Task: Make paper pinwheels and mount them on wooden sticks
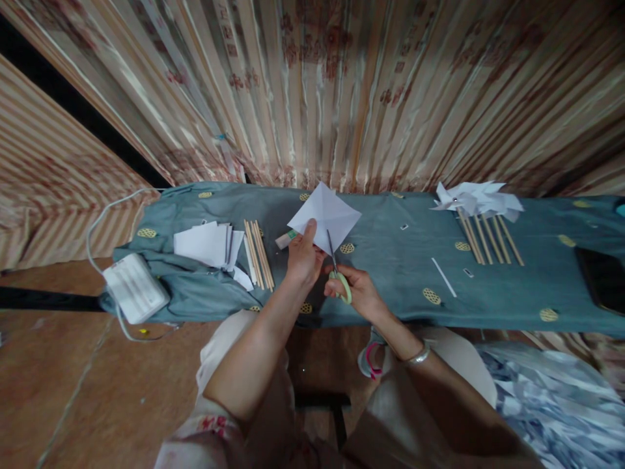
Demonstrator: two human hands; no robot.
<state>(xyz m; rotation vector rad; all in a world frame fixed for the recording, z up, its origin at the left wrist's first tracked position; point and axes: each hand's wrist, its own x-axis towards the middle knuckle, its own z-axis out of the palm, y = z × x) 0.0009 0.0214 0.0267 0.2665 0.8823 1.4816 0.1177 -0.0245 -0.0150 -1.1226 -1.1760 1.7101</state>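
A square sheet of white paper (pixel 336 212), creased along its diagonals, is pinched in my left hand (pixel 303 257), thumb on top. My right hand (pixel 359 286) grips a pair of scissors (pixel 344 285) with light green handles. Their blades point up and lie at the paper's lower corner. Just left of the paper, a small pale item with a green end (pixel 284 240) lies partly behind my left hand; its kind is unclear.
To the left are wooden sticks (pixel 258 254), cut white paper (pixel 198 244) and a white power strip (pixel 137 288) with a cord. Paper pinwheels (pixel 481 198) on sticks, a white paper strip (pixel 444 277) and a black phone (pixel 600 279) lie right on the green cloth (pixel 395 254).
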